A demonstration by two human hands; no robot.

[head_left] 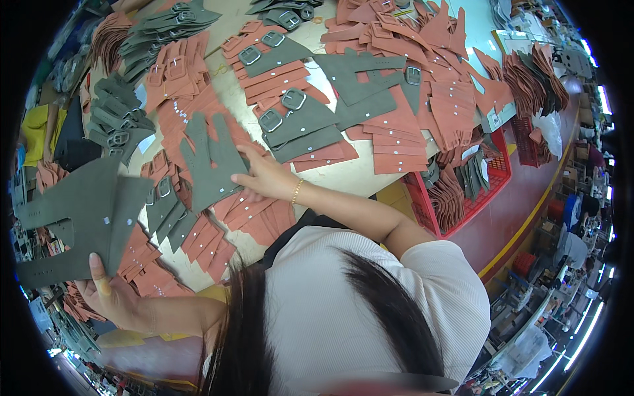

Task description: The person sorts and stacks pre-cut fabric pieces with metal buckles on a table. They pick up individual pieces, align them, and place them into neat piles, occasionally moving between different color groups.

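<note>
At the left, my left hand (pixel 109 290) is closed on dark green leather pieces (pixel 86 211), thumb on top and fingers beneath. These pieces are lifted off the table, with punched strap ends and small white stickers. Near the middle, my right hand (pixel 267 175) grips the right edge of another green leather piece (pixel 206 181), its thumb lying on the face. That piece has two strap ends pointing away from me. Beside it, buckled green pieces (pixel 165 208) lie towards me on the left. Reddish-brown leather pieces (pixel 264 221) are fanned out under and near my right hand.
More buckled green pieces (pixel 300 125) and reddish stacks (pixel 399 145) crowd the pale table (pixel 317 178). A red crate (pixel 485 191) of leather pieces stands off its right edge. A person in a yellow top (pixel 43 132) is at the far left.
</note>
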